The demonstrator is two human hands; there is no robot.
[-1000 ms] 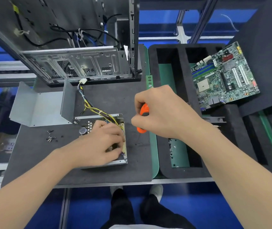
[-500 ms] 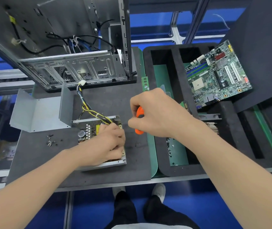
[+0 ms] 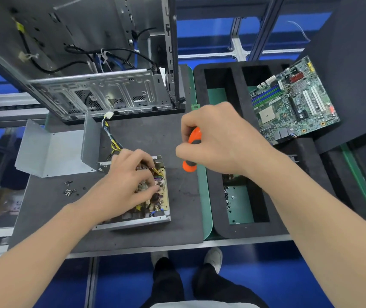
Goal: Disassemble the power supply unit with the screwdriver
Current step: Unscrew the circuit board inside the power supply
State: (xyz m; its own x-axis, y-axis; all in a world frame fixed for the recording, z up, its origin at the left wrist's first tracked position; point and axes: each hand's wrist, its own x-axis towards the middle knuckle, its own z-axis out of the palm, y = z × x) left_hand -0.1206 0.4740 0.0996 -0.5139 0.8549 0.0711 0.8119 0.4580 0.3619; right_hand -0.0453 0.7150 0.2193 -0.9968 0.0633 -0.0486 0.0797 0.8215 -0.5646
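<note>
Right now both forearms reach in from the near edge, bare, and meet over the dark mat (image 3: 146, 134). The left hand (image 3: 128, 185) lies palm down on the power supply unit (image 3: 163, 197), wrist low and fingers bent down among the parts on its board; whether they pinch any part I cannot tell. The right hand (image 3: 219, 138) hovers just right of the unit, knuckles up, its fingers curled tight round the screwdriver (image 3: 194, 135). Only the orange handle with its dark grey band shows, above and below the fist. It stands steeply, leaning a little so that the lower end sits nearer the unit. The shaft and tip are hidden, so which end points down is unclear.

The unit lies flat on the mat, left of centre, with its lid off. Its long axis runs from the near edge away toward the computer case (image 3: 102, 92), skewed slightly to the left. It is a shallow grey metal tray holding a tan circuit board crowded with small components. A yellow and black cable bundle (image 3: 110, 138) leaves its far end. The bent metal cover (image 3: 50, 152) rests just to the left, with loose screws (image 3: 69, 190) nearby
</note>
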